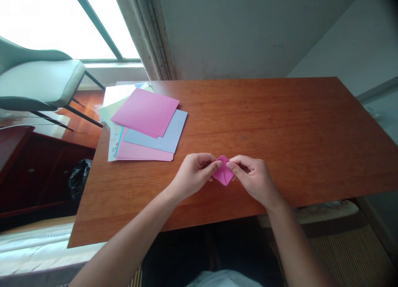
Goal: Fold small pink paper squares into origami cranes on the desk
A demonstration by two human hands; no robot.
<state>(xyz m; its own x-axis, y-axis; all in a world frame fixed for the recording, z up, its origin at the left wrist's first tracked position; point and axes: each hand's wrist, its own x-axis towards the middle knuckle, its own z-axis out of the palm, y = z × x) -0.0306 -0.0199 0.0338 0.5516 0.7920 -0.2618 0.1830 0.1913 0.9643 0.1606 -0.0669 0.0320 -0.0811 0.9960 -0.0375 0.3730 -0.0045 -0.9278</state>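
Between my hands is a small folded piece of pink paper (224, 176), diamond-shaped, with a crease down its middle. My left hand (196, 172) pinches its left corner, thumb on top and fingers curled behind. On the other side my right hand (252, 177) grips the right corner the same way. The paper is held over the front part of the wooden table; whether it touches the surface I cannot tell. Fingers behind the paper are partly hidden.
Pink sheets (146, 111) and a pale blue sheet (169, 133) lie in an overlapping pile at the left of the wooden table (280, 121). A chair (40, 78) stands beyond the left edge, near the window. A curtain (144, 34) hangs behind the table.
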